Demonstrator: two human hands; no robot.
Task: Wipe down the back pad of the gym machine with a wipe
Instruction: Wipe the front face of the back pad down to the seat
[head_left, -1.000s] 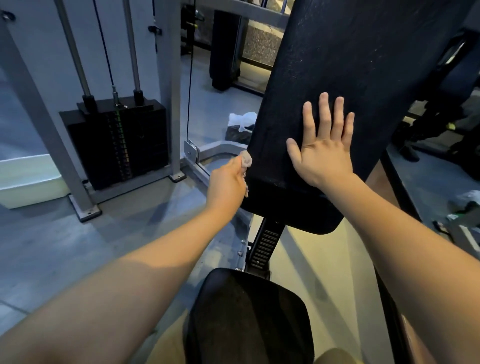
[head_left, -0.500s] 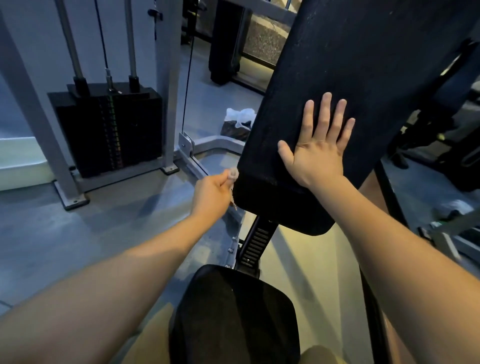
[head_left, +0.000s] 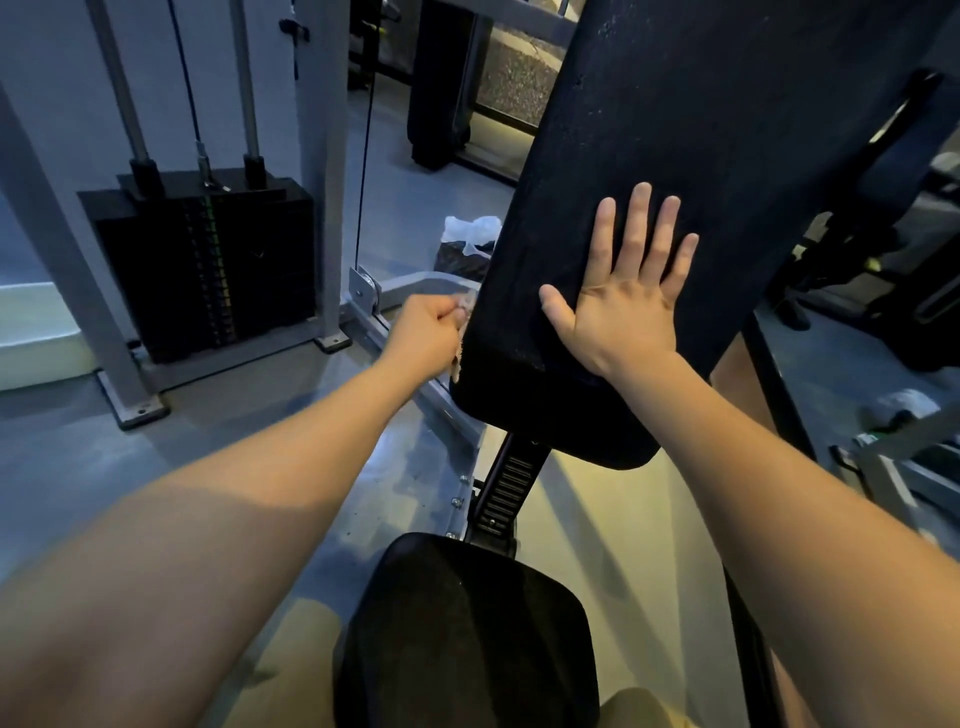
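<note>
The long black back pad (head_left: 701, 156) of the gym machine slants up to the right through the middle of the head view. My left hand (head_left: 423, 340) is closed around a small crumpled white wipe (head_left: 464, 317) and presses it against the pad's left edge near the lower end. My right hand (head_left: 623, 291) lies flat on the pad's face with its fingers spread, holding nothing. The wipe is mostly hidden inside my fist.
The black seat pad (head_left: 467, 634) sits below, joined by a ribbed black post (head_left: 511, 483). A black weight stack (head_left: 208, 265) in a grey frame stands at left. A bag with white plastic (head_left: 467, 244) lies behind the pad. More equipment (head_left: 883, 270) crowds the right.
My left hand has slid the wipe down along the pad's left edge toward its lower end. My right hand has stayed flat on the pad.
</note>
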